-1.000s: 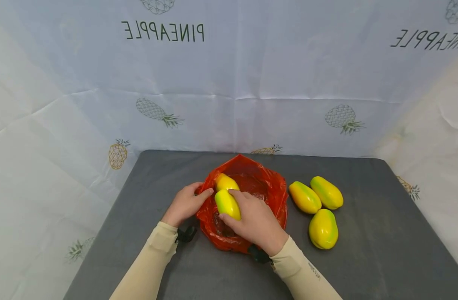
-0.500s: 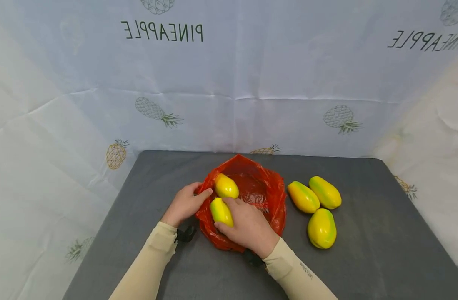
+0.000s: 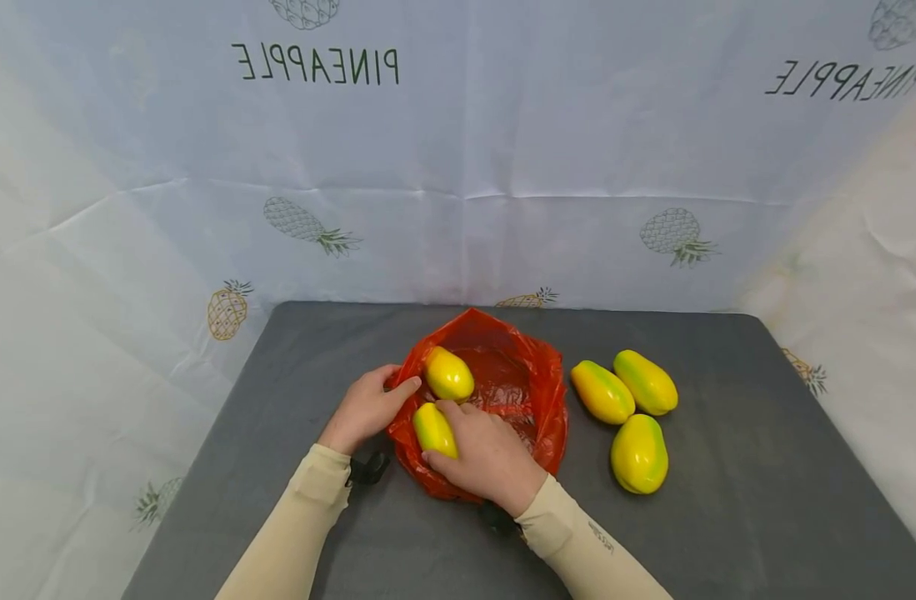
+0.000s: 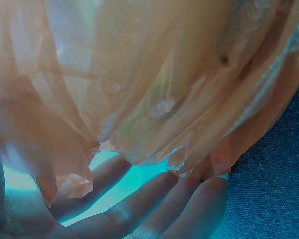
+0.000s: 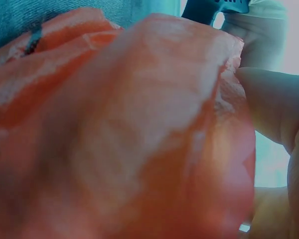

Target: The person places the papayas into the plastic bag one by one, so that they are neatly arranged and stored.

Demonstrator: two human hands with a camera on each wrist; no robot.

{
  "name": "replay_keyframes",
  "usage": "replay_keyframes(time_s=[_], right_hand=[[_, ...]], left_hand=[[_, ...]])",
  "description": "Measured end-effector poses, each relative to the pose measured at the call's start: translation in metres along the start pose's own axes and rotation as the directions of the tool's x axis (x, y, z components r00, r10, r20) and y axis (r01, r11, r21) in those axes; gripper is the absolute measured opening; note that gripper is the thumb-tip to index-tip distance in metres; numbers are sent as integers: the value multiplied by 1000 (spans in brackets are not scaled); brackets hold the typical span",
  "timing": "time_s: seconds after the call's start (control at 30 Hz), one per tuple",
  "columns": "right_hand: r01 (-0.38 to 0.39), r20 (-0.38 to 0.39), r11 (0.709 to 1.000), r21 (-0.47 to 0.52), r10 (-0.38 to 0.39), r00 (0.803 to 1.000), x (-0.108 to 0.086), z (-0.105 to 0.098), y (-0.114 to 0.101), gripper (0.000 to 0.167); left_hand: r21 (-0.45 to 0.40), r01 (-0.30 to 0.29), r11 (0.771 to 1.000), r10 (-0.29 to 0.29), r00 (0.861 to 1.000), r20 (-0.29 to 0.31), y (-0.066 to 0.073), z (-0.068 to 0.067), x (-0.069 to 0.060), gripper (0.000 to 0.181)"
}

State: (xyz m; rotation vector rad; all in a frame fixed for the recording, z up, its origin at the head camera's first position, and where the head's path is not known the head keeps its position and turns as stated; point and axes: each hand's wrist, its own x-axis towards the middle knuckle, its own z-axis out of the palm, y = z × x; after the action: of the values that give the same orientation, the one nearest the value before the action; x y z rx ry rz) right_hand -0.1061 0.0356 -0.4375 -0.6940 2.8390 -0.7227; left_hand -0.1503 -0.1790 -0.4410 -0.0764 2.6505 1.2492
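A red plastic bag [image 3: 551, 400] stands with its mouth spread on the table. Inside it, toward the back left, lies one yellow papaya-like fruit [image 3: 448, 374]. My right hand [image 3: 495, 457] grips a second yellow fruit [image 3: 434, 430] low at the bag's front left. The bag's left rim is pinched by my left hand [image 3: 369, 407], thumb inside. In the left wrist view, fingers [image 4: 144, 209] lie against the thin bag film [image 4: 154, 74]. Bag film [image 5: 139, 124] fills most of the right wrist view, hiding the gripped fruit there.
To the right of the bag, three yellow-green fruits [image 3: 603, 392] [image 3: 645, 382] [image 3: 639, 454] lie close together on the dark grey table [image 3: 758, 467]. A white curtain [image 3: 458, 150] with pineapple prints hangs behind the table.
My right hand has moved down and left inside the bag with the fruit, uncovering more of the other fruit. My left hand keeps its hold on the rim.
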Motion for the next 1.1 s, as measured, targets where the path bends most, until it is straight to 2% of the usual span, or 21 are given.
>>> replay_keyframes(time_s=[0.43, 0.73, 0.93, 1.1], right_hand=[[-20, 27, 1000, -1, 20, 999, -1, 4, 4, 76], [1, 12, 1000, -10, -1, 1000, 2, -3, 4, 71], [-20, -10, 999, 51, 21, 1000, -13, -34, 12, 69], [-96, -119, 994, 51, 101, 988, -34, -75, 42, 72]], left_hand=[[0, -15, 1000, 15, 1000, 10, 0, 2, 1, 57], [7, -33, 999, 33, 999, 9, -4, -3, -2, 56], [4, -27, 1000, 27, 999, 30, -2, -3, -3, 57], [-21, -8, 1000, 9, 999, 51, -3, -2, -2, 56]])
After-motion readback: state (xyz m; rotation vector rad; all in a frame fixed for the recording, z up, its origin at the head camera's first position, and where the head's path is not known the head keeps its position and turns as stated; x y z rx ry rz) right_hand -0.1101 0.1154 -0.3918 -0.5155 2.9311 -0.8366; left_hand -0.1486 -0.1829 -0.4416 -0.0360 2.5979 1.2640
